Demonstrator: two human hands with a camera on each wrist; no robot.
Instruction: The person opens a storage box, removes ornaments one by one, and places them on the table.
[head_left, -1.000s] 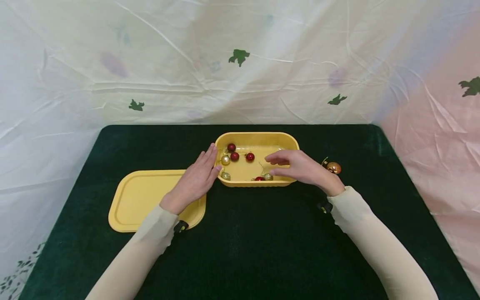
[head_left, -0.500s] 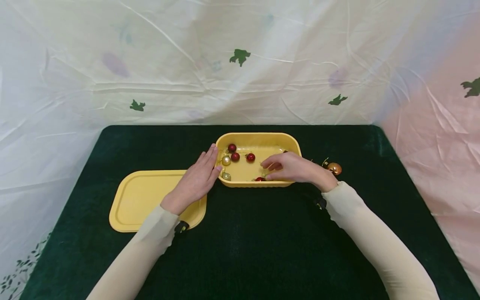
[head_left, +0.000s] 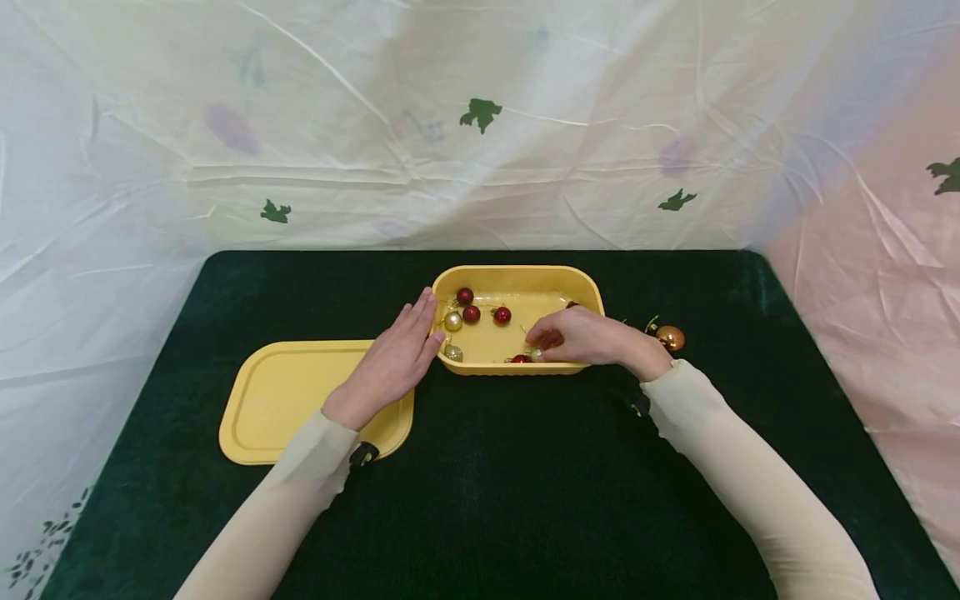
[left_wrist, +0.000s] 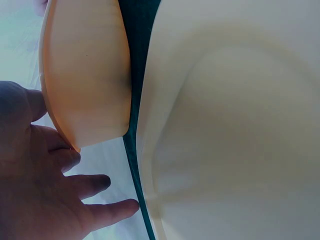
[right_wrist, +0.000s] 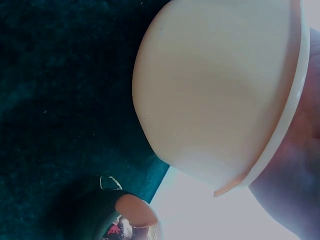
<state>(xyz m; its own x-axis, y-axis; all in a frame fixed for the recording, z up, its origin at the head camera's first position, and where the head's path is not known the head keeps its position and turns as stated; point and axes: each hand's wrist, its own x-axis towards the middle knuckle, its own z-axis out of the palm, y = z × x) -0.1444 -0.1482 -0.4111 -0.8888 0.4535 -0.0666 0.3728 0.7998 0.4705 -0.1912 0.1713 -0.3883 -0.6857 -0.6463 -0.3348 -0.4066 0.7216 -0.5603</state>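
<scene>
A yellow plastic box (head_left: 517,268) holds several small Christmas baubles. Against its left end rests my left hand (head_left: 390,362), fingers straight; in the left wrist view, the fingertips (left_wrist: 70,159) touch the rim. My right hand (head_left: 588,337) reaches over the box's front right side and pinches a small gold bauble (head_left: 536,355) between thumb and curled fingers. Close by lies a red bauble (head_left: 519,359). Dark red baubles (head_left: 471,314) and gold ones (head_left: 453,322) lie at the left of the box, another red bauble (head_left: 502,316) near the middle. The right wrist view hides the right fingertips behind the box wall.
A yellow lid (head_left: 300,400) lies flat on the dark green tablecloth (head_left: 480,500), partly under my left forearm. Right of the box sits a copper-coloured bauble (head_left: 670,337), with another dark one partly seen beside it. A pale patterned curtain (head_left: 360,125) hangs behind the table.
My right hand has lowered a little to the left inside the box, and its fingers have closed in on the gold bauble. The left hand has stayed at the box's left end.
</scene>
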